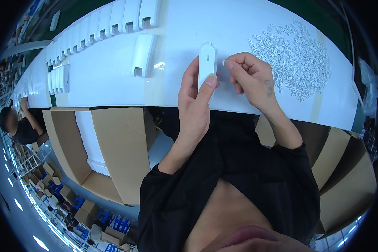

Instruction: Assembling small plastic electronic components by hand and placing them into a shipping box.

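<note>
My left hand (196,101) is closed round a long white plastic housing (207,63), thumb on its face. The housing has a rounded far end and a small slot, and it is held upright over the white table. Just right of it, my right hand (252,80) pinches a tiny whitish clip (224,62) between thumb and forefinger. A wide heap of small clear or white plastic clips (300,59) lies on the table to the right. Left of my hands, a single white housing (144,55) with a notch at its near end rests on the table.
A long row of white housings (107,20) runs along the far left edge, with a shorter group (59,80) nearer. Open cardboard boxes stand below the table at left (119,143) and right (344,180). Another person (25,126) sits at the far left.
</note>
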A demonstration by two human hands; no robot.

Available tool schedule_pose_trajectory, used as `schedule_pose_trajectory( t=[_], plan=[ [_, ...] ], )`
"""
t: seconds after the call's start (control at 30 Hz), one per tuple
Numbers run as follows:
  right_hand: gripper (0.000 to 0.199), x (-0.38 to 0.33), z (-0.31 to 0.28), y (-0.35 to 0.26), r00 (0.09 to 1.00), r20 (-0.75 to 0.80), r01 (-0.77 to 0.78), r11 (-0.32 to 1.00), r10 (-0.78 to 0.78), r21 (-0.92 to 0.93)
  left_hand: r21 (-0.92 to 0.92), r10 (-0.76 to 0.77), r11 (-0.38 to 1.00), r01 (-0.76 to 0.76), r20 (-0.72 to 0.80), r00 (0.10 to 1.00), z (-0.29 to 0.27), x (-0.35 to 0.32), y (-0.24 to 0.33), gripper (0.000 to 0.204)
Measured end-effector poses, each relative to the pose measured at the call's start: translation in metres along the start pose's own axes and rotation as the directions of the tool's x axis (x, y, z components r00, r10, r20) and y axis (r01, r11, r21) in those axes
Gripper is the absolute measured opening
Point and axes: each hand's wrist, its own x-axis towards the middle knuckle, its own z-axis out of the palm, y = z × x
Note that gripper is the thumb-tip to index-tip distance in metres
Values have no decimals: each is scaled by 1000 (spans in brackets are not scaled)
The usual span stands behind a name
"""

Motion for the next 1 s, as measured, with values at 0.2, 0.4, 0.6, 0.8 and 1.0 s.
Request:
schedule_pose_trajectory(
  t=[0.2,0.4,0.6,0.8,1.0],
  plan=[
    [11,-1,3,-4,994,86,-101,920,73,379,47,17,999,-22,104,994,-2,1,-6,54],
    [11,-3,2,8,998,70,-29,891,-3,454,69,-3,998,-9,166,986,-3,2,-5,56],
    [11,-6,4,13,987,76,92,880,-144,466,-53,-37,997,51,229,973,-7,6,-12,58],
    [9,-14,-2,-7,992,-120,14,918,36,396,322,20,943,-86,204,979,10,2,-4,55],
    [8,-13,-31,-19,972,-231,100,952,-32,290,917,618,209,-341,146,772,-44,28,20,68]
  ],
)
